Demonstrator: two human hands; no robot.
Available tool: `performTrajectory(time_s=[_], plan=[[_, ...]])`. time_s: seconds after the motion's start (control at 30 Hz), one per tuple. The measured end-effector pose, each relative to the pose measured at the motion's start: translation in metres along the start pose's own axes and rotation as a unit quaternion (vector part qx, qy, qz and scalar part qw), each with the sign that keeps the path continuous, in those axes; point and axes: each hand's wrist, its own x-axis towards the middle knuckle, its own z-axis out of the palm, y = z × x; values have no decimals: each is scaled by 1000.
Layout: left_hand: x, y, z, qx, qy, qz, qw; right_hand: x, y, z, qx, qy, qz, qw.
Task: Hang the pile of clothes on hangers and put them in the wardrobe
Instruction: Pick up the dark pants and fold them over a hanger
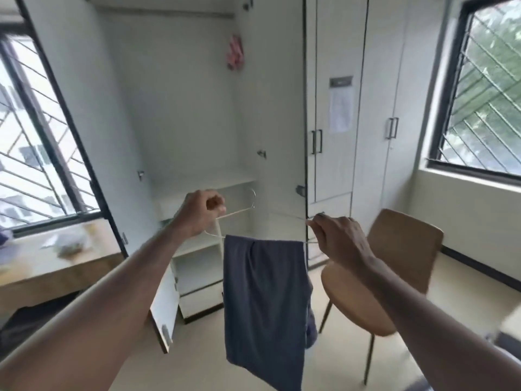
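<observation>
A thin pale wire hanger [239, 211] is held out in front of me at chest height. My left hand [197, 214] grips its left shoulder and my right hand [337, 238] pinches its right end. A grey-blue garment [265, 309] is draped over the hanger's bottom bar and hangs straight down. Behind it the white wardrobe [180, 108] stands open, with a rail [169, 16] across its top. A pink item [235, 52] hangs at the rail's right end.
A tan chair [394, 266] stands right of the garment. Closed wardrobe doors [335, 108] with dark handles are to the right. A wooden desk [48, 258] sits at left under a barred window [31, 142]. A small lower wardrobe door [166, 314] is swung open.
</observation>
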Motion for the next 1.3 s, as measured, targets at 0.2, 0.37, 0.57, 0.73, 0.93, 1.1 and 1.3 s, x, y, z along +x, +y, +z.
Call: performTrajectory(time_s=[0.2, 0.37, 0.57, 0.73, 0.93, 1.1, 1.3], plan=[[75, -73, -66, 86, -98, 28, 991, 115, -47, 72, 7, 66, -5, 998], [153, -109, -93, 110, -97, 41, 988, 213, -64, 114, -9, 117, 6, 993], [252, -141, -99, 104, -76, 46, 991, 338, -55, 147, -23, 155, -15, 988], [342, -162, -99, 127, -55, 52, 989, 441, -32, 186, -24, 186, -30, 982], [448, -190, -112, 146, -22, 40, 988, 547, -9, 235, -4, 175, -33, 984], [540, -211, -132, 142, 7, 39, 989, 633, 2, 273, -12, 167, -50, 985], [648, -248, -149, 159, 27, 54, 986, 718, 10, 329, -35, 169, -47, 984]])
